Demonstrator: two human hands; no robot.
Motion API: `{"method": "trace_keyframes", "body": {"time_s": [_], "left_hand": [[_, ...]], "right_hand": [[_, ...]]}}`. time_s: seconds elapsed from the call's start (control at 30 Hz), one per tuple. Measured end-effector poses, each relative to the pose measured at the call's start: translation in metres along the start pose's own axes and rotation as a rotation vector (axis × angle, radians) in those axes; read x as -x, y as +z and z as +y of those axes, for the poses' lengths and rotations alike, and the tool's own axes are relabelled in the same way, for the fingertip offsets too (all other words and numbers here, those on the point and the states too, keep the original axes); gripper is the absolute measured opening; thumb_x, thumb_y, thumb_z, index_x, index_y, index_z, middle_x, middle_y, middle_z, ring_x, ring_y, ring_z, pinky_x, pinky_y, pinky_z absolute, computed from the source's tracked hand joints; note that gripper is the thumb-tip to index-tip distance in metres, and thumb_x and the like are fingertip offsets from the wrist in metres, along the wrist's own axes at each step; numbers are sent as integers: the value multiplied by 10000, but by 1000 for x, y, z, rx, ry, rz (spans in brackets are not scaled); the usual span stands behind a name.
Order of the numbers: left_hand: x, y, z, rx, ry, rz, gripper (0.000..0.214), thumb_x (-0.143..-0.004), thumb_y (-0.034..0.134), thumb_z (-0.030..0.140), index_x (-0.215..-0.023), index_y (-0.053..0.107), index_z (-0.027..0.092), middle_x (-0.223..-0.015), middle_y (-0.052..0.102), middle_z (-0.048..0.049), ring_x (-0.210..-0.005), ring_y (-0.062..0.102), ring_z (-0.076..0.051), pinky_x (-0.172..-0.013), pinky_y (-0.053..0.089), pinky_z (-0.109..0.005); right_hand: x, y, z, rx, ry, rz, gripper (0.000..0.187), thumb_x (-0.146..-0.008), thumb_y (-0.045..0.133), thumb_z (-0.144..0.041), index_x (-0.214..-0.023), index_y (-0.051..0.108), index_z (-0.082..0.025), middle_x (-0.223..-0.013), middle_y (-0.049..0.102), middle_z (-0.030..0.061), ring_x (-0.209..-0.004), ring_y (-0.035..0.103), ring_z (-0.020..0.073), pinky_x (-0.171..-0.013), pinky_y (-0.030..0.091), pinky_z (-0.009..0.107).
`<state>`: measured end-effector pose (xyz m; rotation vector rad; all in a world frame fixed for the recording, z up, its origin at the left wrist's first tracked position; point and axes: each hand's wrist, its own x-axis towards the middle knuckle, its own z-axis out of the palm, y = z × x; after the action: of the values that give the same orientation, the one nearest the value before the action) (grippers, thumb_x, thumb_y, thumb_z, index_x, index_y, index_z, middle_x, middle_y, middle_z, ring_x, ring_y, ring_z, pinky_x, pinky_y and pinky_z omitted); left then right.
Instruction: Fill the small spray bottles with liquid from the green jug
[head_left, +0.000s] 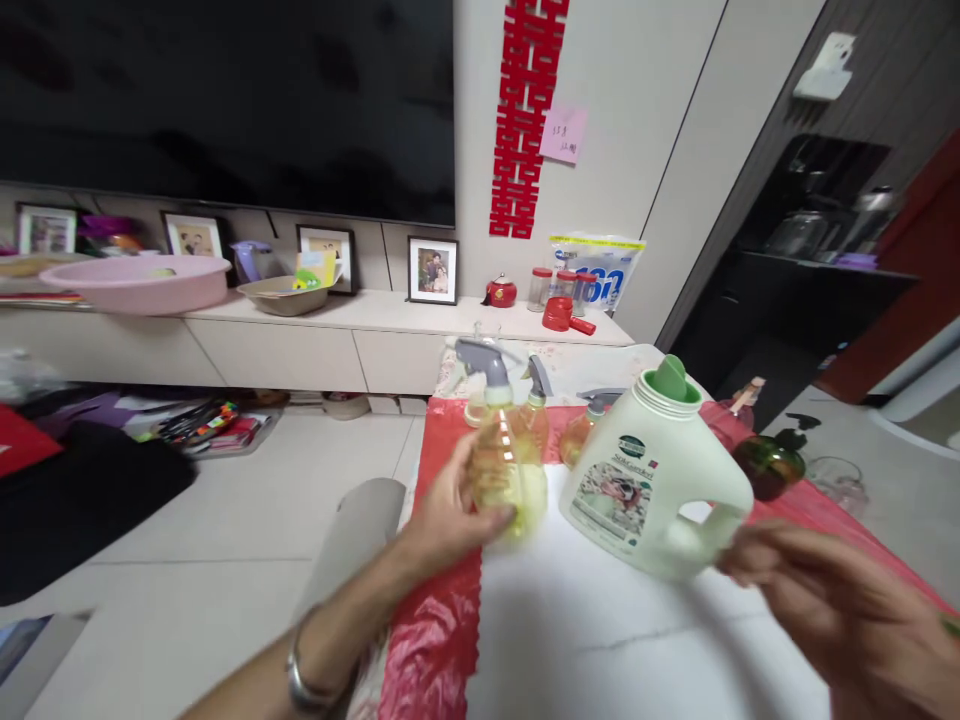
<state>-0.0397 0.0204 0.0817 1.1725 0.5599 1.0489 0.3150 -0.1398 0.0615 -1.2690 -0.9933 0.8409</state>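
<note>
My left hand (446,515) is wrapped round a clear yellow spray bottle (504,465) with a grey trigger head, at the near left of a white table top (600,640). A pale green detergent jug (660,475) with a green cap stands tilted just to its right. My right hand (840,610) is blurred beside the jug's handle, fingers loosely curled and apart, nothing visibly in them. Two more yellow spray bottles (536,415) stand behind.
A red plastic sheet (439,630) covers the table's edges. A dark round green bottle (769,465) stands at the right. A grey cardboard tube (352,540) leans at the table's left. A low cabinet (300,345) with a pink basin, photo frames and jars runs behind.
</note>
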Motion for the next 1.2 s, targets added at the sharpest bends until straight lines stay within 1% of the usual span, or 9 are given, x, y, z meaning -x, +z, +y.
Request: {"method": "trace_keyframes", "body": {"time_s": [0.1, 0.17, 0.3, 0.5, 0.63, 0.73, 0.93, 1.07, 1.2], "left_hand": [[35, 22, -19, 0, -17, 9, 867, -704, 862, 264, -1454, 429, 297, -1385, 585, -127, -1283, 578, -318, -1009, 509, -379], [44, 33, -23, -29, 9, 16, 834, -724, 849, 267, -1449, 438, 295, -1411, 573, -125, -1318, 553, -327, -1047, 491, -398], [52, 45, -23, -62, 47, 78, 743, -780, 809, 296, -1443, 475, 297, -1418, 577, -111, -1324, 546, -336, -1095, 457, -432], [50, 37, -20, -191, 40, 166, 597, -847, 739, 437, -1403, 579, 292, -1494, 522, -95, -1447, 400, -340, -1221, 285, -452], [29, 26, -17, 164, -11, 111, 502, -903, 649, 510, -1330, 642, 246, -1410, 620, -116, -1394, 491, -320, -1192, 343, -470], [11, 19, -15, 460, 5, 22, 431, -837, 750, 421, -1222, 697, 235, -1307, 692, -104, -1335, 561, -318, -1168, 382, -489], [0, 15, -4, 477, -34, -100, 496, -713, 869, 413, -1135, 722, 199, -1185, 732, -111, -1268, 611, -359, -1132, 428, -547], [0, 16, -3, 477, -57, -93, 561, -633, 923, 397, -1115, 718, 196, -1089, 747, -101, -1203, 647, -357, -1108, 447, -554], [-2, 16, -6, 495, -93, -10, 488, -590, 944, 313, -1003, 719, 183, -954, 750, -65, -1081, 702, -301, -1076, 483, -474]], "right_hand": [[-1, 83, -18, 114, 9, -392, 704, -816, 797, -505, -1436, 583, -250, -1430, 454, 121, -1282, 503, 316, -1095, 475, 417], [-4, 128, -21, 120, 6, -485, 828, -843, 786, -531, -1545, 440, -259, -1536, 309, 107, -1378, 407, 301, -1143, 430, 423], [-3, 175, -9, -153, 125, -620, 1109, -819, 813, -567, -1642, 143, -246, -1561, 245, 132, -1459, 292, 275, -1175, 395, 410], [-2, 176, 0, -404, 196, -588, 1126, -742, 895, -430, -1610, 200, -250, -1538, 291, 136, -1435, 329, 283, -1179, 377, 401], [-6, 168, 6, -559, 311, -679, 1136, -696, 911, -435, -1592, 243, -234, -1475, 367, 167, -1336, 445, 297, -1112, 422, 407], [-6, 167, 14, -622, 392, -816, 1153, -700, 903, -494, -1589, 224, -213, -1346, 479, 197, -1177, 562, 295, -1018, 473, 419], [-5, 169, 22, -744, 450, -998, 1019, -815, 796, -561, -1573, 212, -210, -1268, 517, 205, -1068, 611, 314, -934, 489, 417], [-5, 170, 20, -697, 467, -938, 1053, -774, 832, -520, -1583, 237, -201, -1314, 495, 205, -1073, 604, 296, -955, 490, 423], [-4, 171, 10, -545, 420, -755, 1018, -707, 890, -427, -1555, 369, -211, -1445, 414, 154, -1296, 477, 295, -1104, 426, 402]]}}
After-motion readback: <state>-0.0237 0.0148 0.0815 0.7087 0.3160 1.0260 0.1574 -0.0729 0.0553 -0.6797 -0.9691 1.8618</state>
